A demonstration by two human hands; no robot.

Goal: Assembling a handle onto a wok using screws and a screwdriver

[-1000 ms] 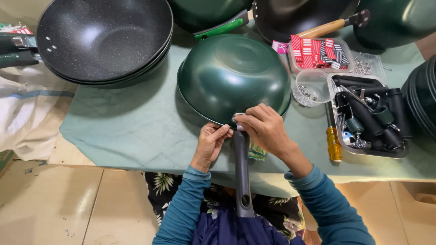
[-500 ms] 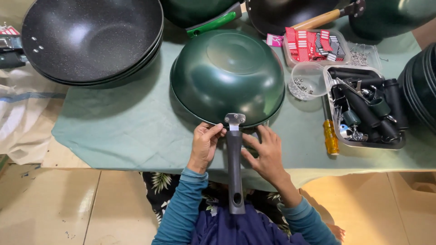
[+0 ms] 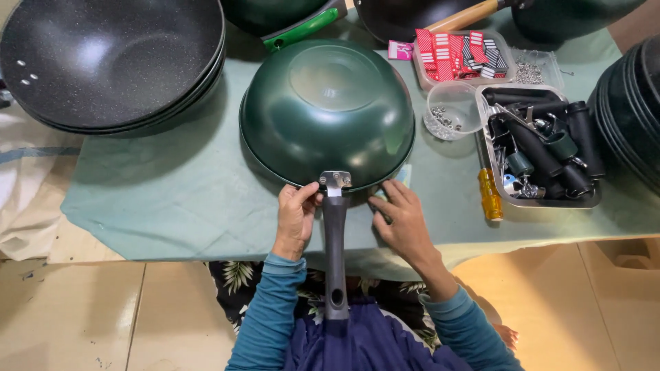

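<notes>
- The green wok [image 3: 327, 110] lies upside down on the cloth-covered surface [image 3: 172, 199], its dark handle [image 3: 335, 254] pointing toward the person.
- Left hand [image 3: 295, 218]: fingers curled against the handle's metal bracket [image 3: 335, 181], steadying it.
- Right hand [image 3: 404, 221]: fingers loosely spread, resting by the rim on something I cannot make out.

One upturned green wok [image 3: 327, 110], one grey handle [image 3: 335, 254], one yellow-handled screwdriver [image 3: 489, 195], two trays beside the wok.
</notes>
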